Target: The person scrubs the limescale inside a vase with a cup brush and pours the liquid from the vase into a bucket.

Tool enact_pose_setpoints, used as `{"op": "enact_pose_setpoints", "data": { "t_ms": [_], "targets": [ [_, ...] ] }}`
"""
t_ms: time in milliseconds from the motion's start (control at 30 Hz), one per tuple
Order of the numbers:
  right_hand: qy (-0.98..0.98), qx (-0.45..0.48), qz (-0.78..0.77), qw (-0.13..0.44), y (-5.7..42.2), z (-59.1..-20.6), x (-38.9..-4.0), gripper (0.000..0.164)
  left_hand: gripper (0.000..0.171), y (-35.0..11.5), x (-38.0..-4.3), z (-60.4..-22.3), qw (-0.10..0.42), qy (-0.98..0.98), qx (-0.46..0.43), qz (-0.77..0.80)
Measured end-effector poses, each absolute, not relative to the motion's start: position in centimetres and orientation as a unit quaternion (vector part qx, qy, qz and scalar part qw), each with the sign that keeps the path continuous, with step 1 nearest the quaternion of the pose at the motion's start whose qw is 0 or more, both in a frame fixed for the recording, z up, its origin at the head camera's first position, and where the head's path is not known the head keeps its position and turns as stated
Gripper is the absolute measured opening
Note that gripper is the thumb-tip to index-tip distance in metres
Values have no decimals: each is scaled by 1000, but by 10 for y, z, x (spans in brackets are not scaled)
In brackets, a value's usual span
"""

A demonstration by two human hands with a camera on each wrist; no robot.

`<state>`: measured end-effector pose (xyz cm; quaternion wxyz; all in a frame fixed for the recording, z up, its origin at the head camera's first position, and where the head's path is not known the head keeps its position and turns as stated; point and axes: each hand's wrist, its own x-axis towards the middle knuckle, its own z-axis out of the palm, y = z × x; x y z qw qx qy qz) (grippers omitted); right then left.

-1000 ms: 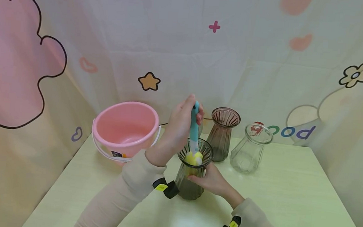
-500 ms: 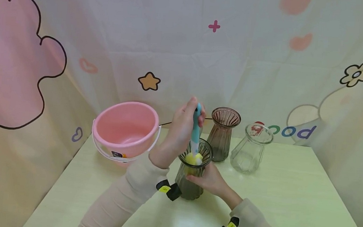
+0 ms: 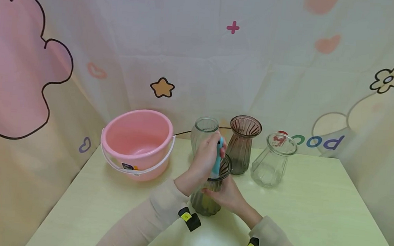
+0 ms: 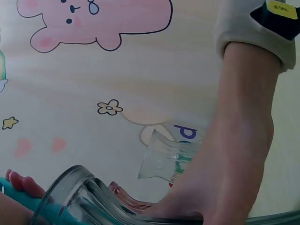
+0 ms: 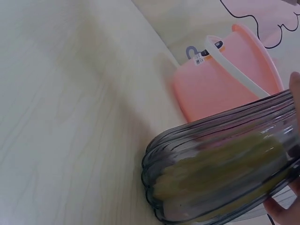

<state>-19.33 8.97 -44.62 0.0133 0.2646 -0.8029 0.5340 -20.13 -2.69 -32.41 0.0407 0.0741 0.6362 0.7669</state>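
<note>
My left hand [image 3: 204,156] grips the turquoise handle [image 3: 217,160] of a bottle brush, fingers wrapped round its upper end. The handle runs down through the mouth of a grey ribbed glass vase [image 3: 196,197]. Inside the vase, the brush's yellow sponge head [image 5: 218,166] shows through the glass and reaches close to the base in the right wrist view. My right hand [image 3: 229,195] holds the vase round its neck from the right side. The left wrist view shows the left fingertips [image 4: 33,186] on the handle beside the flared glass rim.
A pink bucket [image 3: 162,151] with a white handle stands at the left. Behind the hands are a clear vase [image 3: 205,127] and a reddish-brown vase [image 3: 239,152]. Another clear vase [image 3: 267,171] stands right of them. A patterned curtain [image 3: 201,54] hangs at the table's back.
The left hand has pushed the brush down and slightly right, so the yellow head has sunk from the vase's neck into its body. The right hand and vase stay in place.
</note>
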Motion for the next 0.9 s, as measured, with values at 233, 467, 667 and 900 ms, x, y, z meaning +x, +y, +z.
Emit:
{"op": "enact_pose_setpoints", "data": {
  "t_ms": [233,467,667,900],
  "targets": [
    [-808,278,515,-72,99,-438,-194,61,38,-29,-196,-319,45,644,76,760],
    [-811,276,510,-71,100,-443,-196,65,40,-30,-198,-320,28,615,75,785],
    [-818,259,509,-62,98,-444,-196,66,41,-36,-196,-291,-13,606,113,787],
    [-829,241,502,-57,98,-443,-193,70,40,-43,-189,-261,-17,599,127,791]
  ]
}}
